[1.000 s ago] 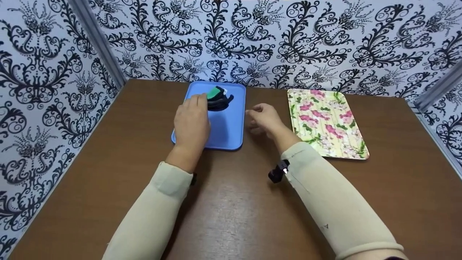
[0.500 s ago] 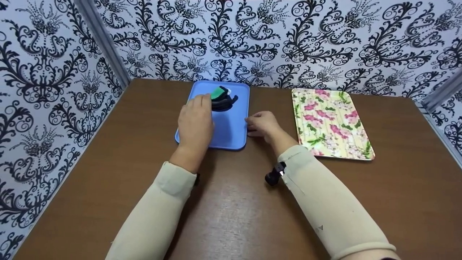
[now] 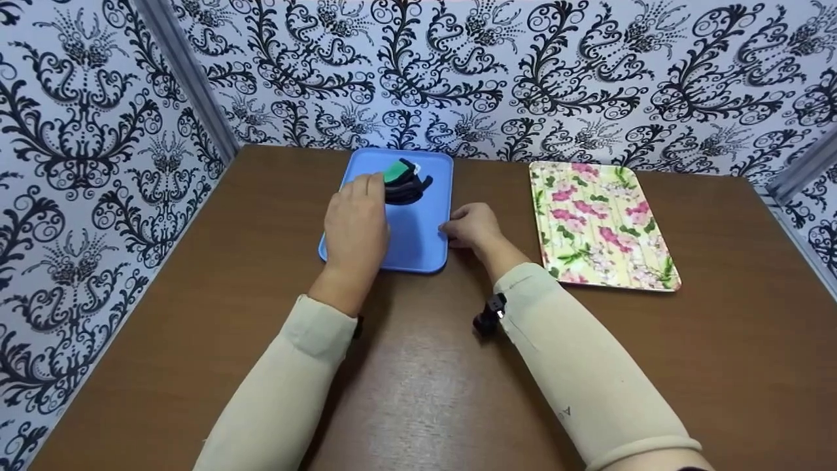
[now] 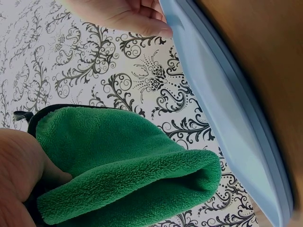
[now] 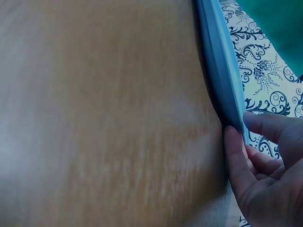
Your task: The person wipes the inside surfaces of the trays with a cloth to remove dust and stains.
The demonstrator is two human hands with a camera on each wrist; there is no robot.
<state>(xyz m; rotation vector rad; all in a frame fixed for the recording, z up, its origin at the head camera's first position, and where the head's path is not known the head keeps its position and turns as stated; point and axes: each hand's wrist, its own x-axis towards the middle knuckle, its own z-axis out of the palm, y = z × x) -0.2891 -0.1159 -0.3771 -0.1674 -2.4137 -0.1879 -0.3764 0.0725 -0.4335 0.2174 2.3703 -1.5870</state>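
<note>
My left hand (image 3: pixel 356 226) holds a folded green cloth (image 3: pixel 396 172) above the blue tray (image 3: pixel 418 252). In the left wrist view the cloth (image 4: pixel 113 142) looks plush, with black edging and a small loop at one corner; the thumb lies against its fold. Dark fabric shows under the green in the head view. At the tray's right side, my right hand (image 3: pixel 476 227) grips the rim. The right wrist view shows its thumb and fingers (image 5: pixel 239 156) pinching the tray's edge (image 5: pixel 225 71). The left fingertips are hidden in the head view.
A flower-patterned tray (image 3: pixel 598 226) lies to the right on the brown wooden table (image 3: pixel 405 366). Black-and-white patterned panels (image 3: pixel 444 78) stand behind the table and along its left side.
My right hand has come left from beside the blue tray and taken hold of its right rim. The left hand stays over the tray with the cloth; the view has shifted slightly.
</note>
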